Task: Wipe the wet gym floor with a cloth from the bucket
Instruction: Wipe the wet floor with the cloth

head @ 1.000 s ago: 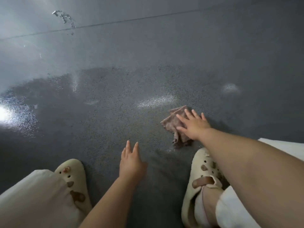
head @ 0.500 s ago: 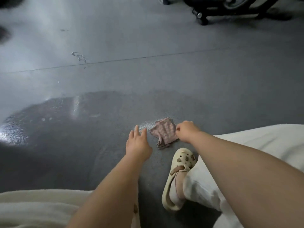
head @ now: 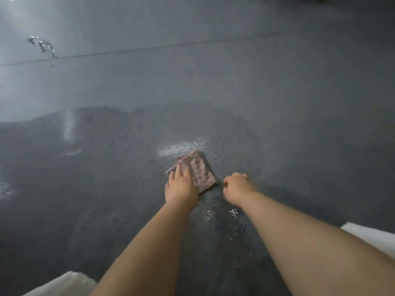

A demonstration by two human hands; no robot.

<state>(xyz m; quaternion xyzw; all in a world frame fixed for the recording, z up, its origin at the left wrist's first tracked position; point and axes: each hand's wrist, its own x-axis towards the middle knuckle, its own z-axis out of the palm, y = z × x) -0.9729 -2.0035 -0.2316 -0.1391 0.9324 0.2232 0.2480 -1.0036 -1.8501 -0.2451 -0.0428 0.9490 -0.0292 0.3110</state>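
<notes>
Cloth: a pinkish folded cloth (head: 197, 171) lies flat on the floor (head: 235, 82), in the middle of the view, inside the dark wet patch (head: 106, 167).
Left hand: the left hand (head: 180, 186) rests on the near left part of the cloth, its fingers (head: 177, 170) straight and lying flat across the fabric, pressing it down.
Right hand: the right hand (head: 238, 186) is just beside the cloth's near right corner, its fingers curled into a fist with nothing seen inside; whether it touches the cloth cannot be told.
Floor: dark grey and speckled, with a thin seam (head: 192, 44) running across the far part.
Wet patch: darker than the dry floor beyond it, with a bright glint (head: 183, 146) just past the cloth and small droplets (head: 234, 212) between the two forearms.
Puddle: a small shiny puddle (head: 41, 45) sits near the far left, close to the seam.
Clothing: pale fabric (head: 374, 238) shows at the right edge and at the bottom left.
</notes>
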